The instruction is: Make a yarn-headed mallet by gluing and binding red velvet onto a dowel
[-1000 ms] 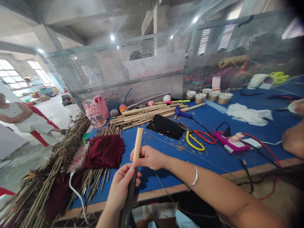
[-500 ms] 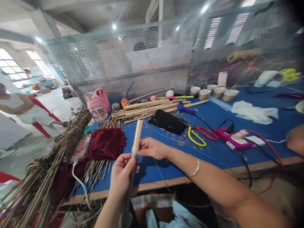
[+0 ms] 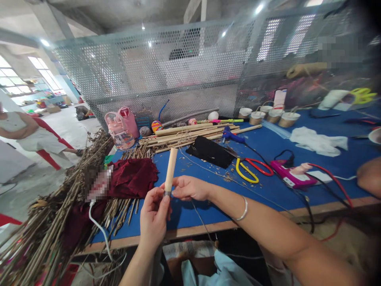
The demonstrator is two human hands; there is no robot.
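Note:
In my left hand [image 3: 155,212] is a pale wooden stick [image 3: 170,171], fingers wrapped round its lower part, bare upper end tilted up. A grey wrapping [image 3: 167,193] shows on the stick just above my thumb. My right hand [image 3: 190,188], with a silver bangle at the wrist, is closed in a pinch beside the stick, at the wrapping's upper edge. A thin grey cord [image 3: 201,217] runs from under my right hand down past the table's front edge. My fingertips hide where it meets the stick.
On the blue table [image 3: 190,214] lie scissors [image 3: 247,169], black cloth [image 3: 210,152], a glue gun [image 3: 233,136], several wooden sticks [image 3: 190,133] and a magenta power strip [image 3: 293,174]. Dry stalks [image 3: 56,206] and dark red cloth [image 3: 133,178] are at left. Another person's arm [image 3: 369,176] shows at right.
The stick has moved slightly down and left in my left hand, and its lower grey part now shows less. My right hand stays pinched beside it, with only a small shift.

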